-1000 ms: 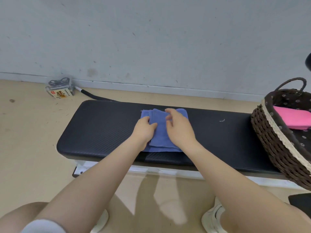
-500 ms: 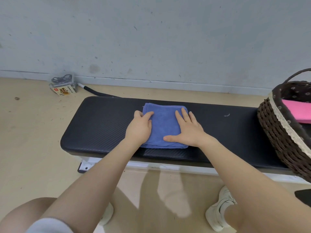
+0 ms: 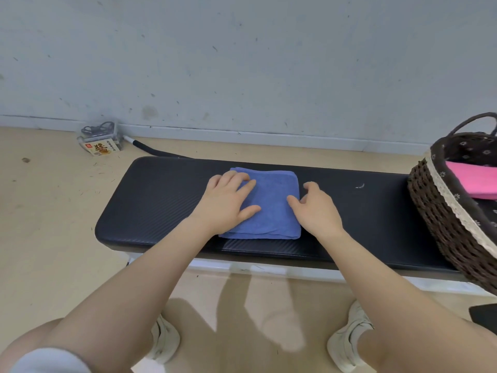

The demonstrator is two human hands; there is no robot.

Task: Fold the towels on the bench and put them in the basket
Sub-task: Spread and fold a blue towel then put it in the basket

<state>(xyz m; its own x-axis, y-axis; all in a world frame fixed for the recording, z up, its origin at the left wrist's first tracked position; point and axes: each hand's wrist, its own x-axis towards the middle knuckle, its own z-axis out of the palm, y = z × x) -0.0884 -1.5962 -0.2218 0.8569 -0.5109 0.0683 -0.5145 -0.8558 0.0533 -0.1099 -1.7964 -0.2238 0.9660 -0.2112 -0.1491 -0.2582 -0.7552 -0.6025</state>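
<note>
Two towels were in view: one blue towel, folded into a thick rectangle, lay flat near the middle of the black bench, and one pink towel sat inside the basket at the bench's right end. My left hand lay flat on the left part of the blue towel, fingers straight and spread, thumb stretched out over the cloth, pressing down and gripping nothing. My right hand sat at the towel's right edge with its fingers loosely bent; the thumb touched the cloth, and I could not tell whether the fingertips had caught the edge. One basket was there, dark wicker with a flowered lining and a pale lace trim, only partly in frame. Beyond the bench's far left corner one small box stood on the floor against the wall. Near me, my two pale shoes rested on the floor.
</note>
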